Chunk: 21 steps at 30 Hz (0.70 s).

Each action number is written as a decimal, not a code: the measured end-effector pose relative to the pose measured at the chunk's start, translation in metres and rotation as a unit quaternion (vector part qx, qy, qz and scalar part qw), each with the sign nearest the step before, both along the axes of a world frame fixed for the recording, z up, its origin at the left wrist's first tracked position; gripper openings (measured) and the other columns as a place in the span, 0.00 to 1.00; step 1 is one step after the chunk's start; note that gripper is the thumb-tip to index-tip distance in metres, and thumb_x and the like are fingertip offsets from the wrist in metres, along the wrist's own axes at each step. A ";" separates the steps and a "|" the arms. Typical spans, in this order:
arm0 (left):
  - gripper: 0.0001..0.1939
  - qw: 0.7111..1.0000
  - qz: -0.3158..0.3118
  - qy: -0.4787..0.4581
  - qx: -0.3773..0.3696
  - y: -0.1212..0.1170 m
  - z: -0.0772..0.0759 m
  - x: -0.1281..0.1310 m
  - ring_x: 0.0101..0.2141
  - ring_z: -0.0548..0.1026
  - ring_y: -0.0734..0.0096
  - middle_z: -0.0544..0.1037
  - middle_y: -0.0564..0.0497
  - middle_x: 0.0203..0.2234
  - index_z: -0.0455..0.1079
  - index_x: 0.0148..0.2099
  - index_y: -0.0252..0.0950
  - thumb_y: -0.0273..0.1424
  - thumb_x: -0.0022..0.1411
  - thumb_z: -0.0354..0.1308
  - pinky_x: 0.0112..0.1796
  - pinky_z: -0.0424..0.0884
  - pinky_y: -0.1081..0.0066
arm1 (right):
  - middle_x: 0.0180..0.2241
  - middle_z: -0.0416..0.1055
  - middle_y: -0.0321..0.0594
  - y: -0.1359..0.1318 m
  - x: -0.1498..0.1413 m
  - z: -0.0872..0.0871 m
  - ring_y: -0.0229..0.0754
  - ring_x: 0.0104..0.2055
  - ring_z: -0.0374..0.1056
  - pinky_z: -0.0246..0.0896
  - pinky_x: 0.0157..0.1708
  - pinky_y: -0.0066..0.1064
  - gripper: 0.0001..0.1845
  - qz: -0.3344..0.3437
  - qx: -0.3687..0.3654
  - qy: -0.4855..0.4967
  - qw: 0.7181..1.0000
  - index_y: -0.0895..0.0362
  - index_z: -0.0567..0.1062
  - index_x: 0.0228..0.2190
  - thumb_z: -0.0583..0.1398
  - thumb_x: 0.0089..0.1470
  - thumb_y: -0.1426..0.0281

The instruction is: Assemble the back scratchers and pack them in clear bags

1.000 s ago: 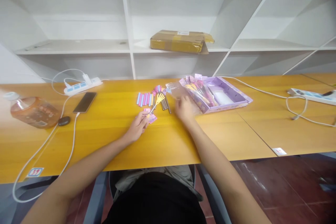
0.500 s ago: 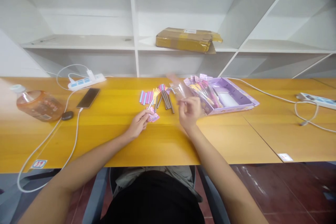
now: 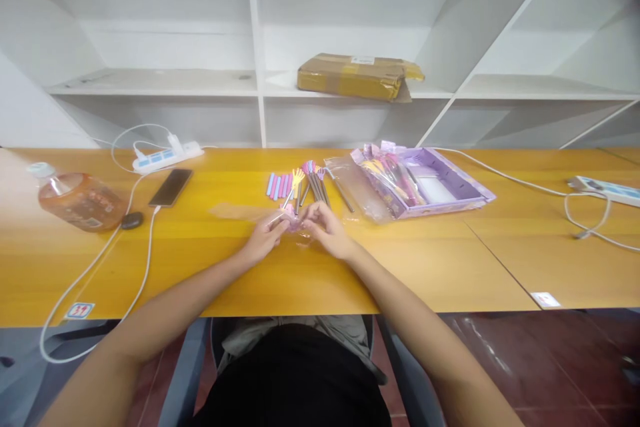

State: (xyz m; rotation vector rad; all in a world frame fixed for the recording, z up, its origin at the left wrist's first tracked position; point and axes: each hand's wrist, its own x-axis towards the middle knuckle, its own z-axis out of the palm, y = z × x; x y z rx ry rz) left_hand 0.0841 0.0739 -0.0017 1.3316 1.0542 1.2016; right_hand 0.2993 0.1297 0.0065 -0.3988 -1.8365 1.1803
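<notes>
My left hand (image 3: pixel 263 237) is closed near the middle of the table, pinching a small pink-purple card (image 3: pixel 293 219). Opposite it, my right hand (image 3: pixel 326 230) has its fingertips together on a clear plastic bag (image 3: pixel 302 236); a see-through strip of it seems to stretch left past my left hand. Just beyond the hands lie several metal-rod back scratchers with hand-shaped heads, one yellow (image 3: pixel 298 177) and others pink and purple (image 3: pixel 309 167). Pink and blue tubes (image 3: pixel 279 186) lie in a row beside them. What the fingers cover is partly hidden.
A purple tray box (image 3: pixel 467 195) with bagged back scratchers (image 3: pixel 393 177) stands to the right, a clear bag (image 3: pixel 357 190) against it. Leftward are a phone (image 3: pixel 171 187), a power strip (image 3: pixel 167 155), cables and an orange drink bottle (image 3: pixel 83 200). A cardboard box (image 3: pixel 350 77) sits on the shelf.
My right hand has moved left from beside the purple box to meet my left hand, bringing clear plastic with it. My left hand has stayed nearly in place.
</notes>
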 end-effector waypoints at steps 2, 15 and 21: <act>0.23 0.998 -0.002 0.047 0.046 0.000 0.003 0.000 0.24 0.65 0.75 0.74 0.53 0.28 0.79 0.42 0.38 0.54 0.69 0.65 0.27 0.64 0.73 | 0.40 0.74 0.37 0.005 -0.002 -0.004 0.42 0.40 0.73 0.71 0.44 0.37 0.15 -0.009 -0.069 0.022 0.997 0.49 0.69 0.49 0.63 0.72 0.53; 0.20 0.994 -0.004 0.059 0.097 -0.005 0.001 0.006 0.40 0.78 0.60 0.82 0.48 0.34 0.82 0.35 0.37 0.50 0.66 0.71 0.50 0.73 0.62 | 0.27 0.70 0.33 0.018 -0.007 -0.013 0.41 0.29 0.68 0.67 0.33 0.33 0.27 -0.129 -0.176 0.088 0.972 0.52 0.76 0.39 0.62 0.66 0.40; 0.24 0.981 0.161 -0.097 0.045 0.011 0.002 -0.007 0.29 0.71 0.71 0.75 0.55 0.25 0.77 0.33 0.36 0.53 0.59 0.75 0.35 0.69 0.71 | 0.27 0.61 0.33 0.025 0.015 0.002 0.41 0.29 0.62 0.62 0.32 0.33 0.31 -0.262 -0.138 0.185 0.937 0.50 0.64 0.29 0.57 0.70 0.39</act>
